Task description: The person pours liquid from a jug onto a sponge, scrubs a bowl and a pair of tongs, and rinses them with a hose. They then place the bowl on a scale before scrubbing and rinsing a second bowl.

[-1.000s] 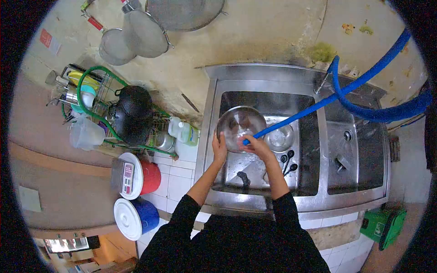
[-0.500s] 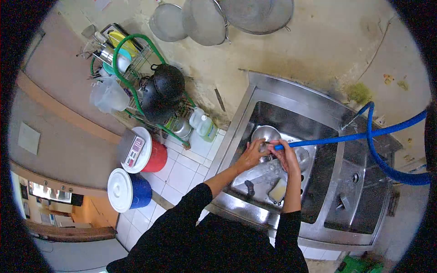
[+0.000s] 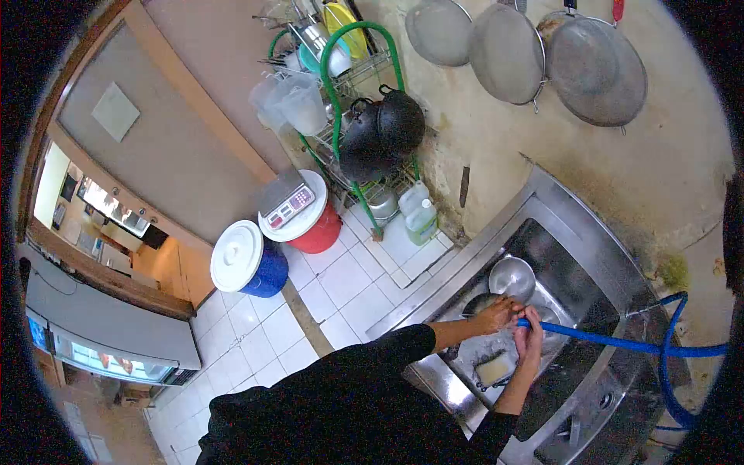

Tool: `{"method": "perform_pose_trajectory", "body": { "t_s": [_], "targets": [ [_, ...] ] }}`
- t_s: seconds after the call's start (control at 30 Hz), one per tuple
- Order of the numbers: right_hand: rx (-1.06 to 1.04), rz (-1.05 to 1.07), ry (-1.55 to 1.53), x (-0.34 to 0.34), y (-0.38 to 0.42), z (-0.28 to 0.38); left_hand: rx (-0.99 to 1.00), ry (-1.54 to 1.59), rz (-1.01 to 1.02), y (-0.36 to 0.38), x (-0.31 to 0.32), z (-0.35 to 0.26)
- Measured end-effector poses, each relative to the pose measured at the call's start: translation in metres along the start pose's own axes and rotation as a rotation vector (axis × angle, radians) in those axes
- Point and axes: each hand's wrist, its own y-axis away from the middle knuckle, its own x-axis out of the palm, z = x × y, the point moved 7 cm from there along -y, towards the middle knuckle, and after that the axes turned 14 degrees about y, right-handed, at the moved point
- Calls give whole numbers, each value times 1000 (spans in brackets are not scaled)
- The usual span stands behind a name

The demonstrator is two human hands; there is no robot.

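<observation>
The end of a blue hose (image 3: 612,340) runs into my right hand (image 3: 530,335), whose fingers are wrapped round it over the sink (image 3: 542,457). Close beside the hose end is my left hand (image 3: 498,315), its fingers bent together; what they hold, if anything, is hidden. Beyond my hands a round metal bowl (image 3: 511,280) rests in the basin. A dark round pan (image 3: 479,303) is partly covered by my left hand. Below them lies a pale yellow sponge-like block (image 3: 493,371) in a small tray, with wet, foamy metal around it.
To the left stand a red bucket (image 3: 318,234) with a scale (image 3: 287,203) on its lid and a blue bucket (image 3: 268,271). A green-framed rack (image 3: 399,54) holds black woks (image 3: 370,139). Plastic jugs (image 3: 420,221) stand near the sink; strainers (image 3: 508,58) hang on the wall.
My view has swung left, so the sink sits lower and further right. Both hands stay close together at the hose end over the basin.
</observation>
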Motion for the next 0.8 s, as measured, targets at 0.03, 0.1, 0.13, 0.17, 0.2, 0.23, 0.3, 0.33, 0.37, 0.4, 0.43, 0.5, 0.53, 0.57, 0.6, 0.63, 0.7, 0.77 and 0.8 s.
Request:
{"method": "perform_pose_trajectory", "body": {
  "t_s": [0.03, 0.1, 0.13, 0.17, 0.2, 0.23, 0.3, 0.33, 0.37, 0.4, 0.43, 0.5, 0.53, 0.57, 0.6, 0.63, 0.7, 0.77, 0.8],
  "targets": [
    [-42, -112, 15, -9, -5, 0, -2, -5, -6, -2, -3, -5],
    [-82, -182, 41, -6, -10, -5, -274, -170, 226, -3, 9, 6],
    [-85, -206, 87, 1, -11, -7, -287, -89, 199, -4, 9, 11],
    [-85, -230, 133, 4, -11, -7, -285, -89, 200, -2, 9, 16],
    [-20, -174, 193, 1, -12, -15, -330, 143, 179, 4, 16, 32],
    [-20, -180, 195, -6, -16, -17, -373, 377, 158, 6, 17, 33],
    [153, -122, 306, -19, -20, -29, -359, 209, 72, 12, 2, 32],
    [141, -274, 295, -6, -16, -22, -208, 318, 74, 8, -1, 24],
    [81, -177, 262, -12, -25, -25, -392, 60, 153, 9, 35, 64],
    [12, -190, 249, -13, -23, -16, -359, 56, 277, 3, 39, 57],
    [-54, -163, 278, -20, -25, -7, -320, 42, 394, 1, 28, 57],
    [-95, -243, 16, -34, -21, 8, -339, 308, 398, -9, -25, 21],
    [-130, -276, 18, -59, -26, 8, -306, 501, 440, -14, -36, 11],
    [-139, -406, 25, -98, -36, -6, -223, 580, 394, -14, -34, 20],
    [-140, -533, 22, -125, -36, -15, -151, 658, 349, -11, -28, 37],
    [-149, -557, 6, -124, -31, -15, -145, 662, 379, -7, -18, 51],
    [-236, -510, 254, -95, -35, 0, -359, 674, 322, 1, -4, 84],
    [-255, -391, 534, -70, -43, 10, -668, 506, 324, 12, -3, 108],
    [-247, -434, 620, -70, -43, 13, -724, 603, 429, 6, -24, 73]
  ]
}}
